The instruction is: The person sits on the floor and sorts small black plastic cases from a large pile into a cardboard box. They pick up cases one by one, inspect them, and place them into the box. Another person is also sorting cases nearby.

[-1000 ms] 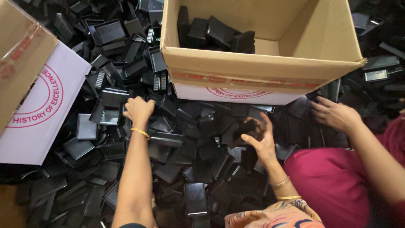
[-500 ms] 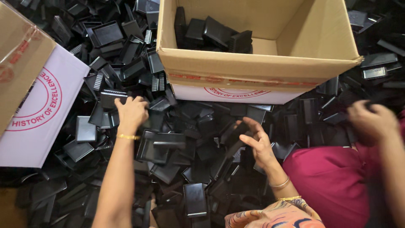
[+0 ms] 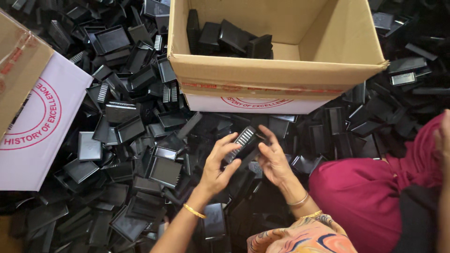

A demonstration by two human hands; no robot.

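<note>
At centre frame my left hand (image 3: 218, 166) and right hand (image 3: 273, 161) both clasp one black ribbed plastic part (image 3: 243, 143) over the loose pile (image 3: 140, 154); the open cardboard box (image 3: 262, 75) above holds several more parts

Our hands meet near centre: left hand (image 3: 219, 164) and right hand (image 3: 274, 161) both on one plastic part (image 3: 244, 143), above heap of parts (image 3: 136, 140) covering floor. Open carton (image 3: 276, 77) far of our hands, few parts (image 3: 232, 37) inside at its left. Second box (image 3: 33, 117) far left, on heap. Another person's lap (image 3: 370, 197) right, beside us.
</note>
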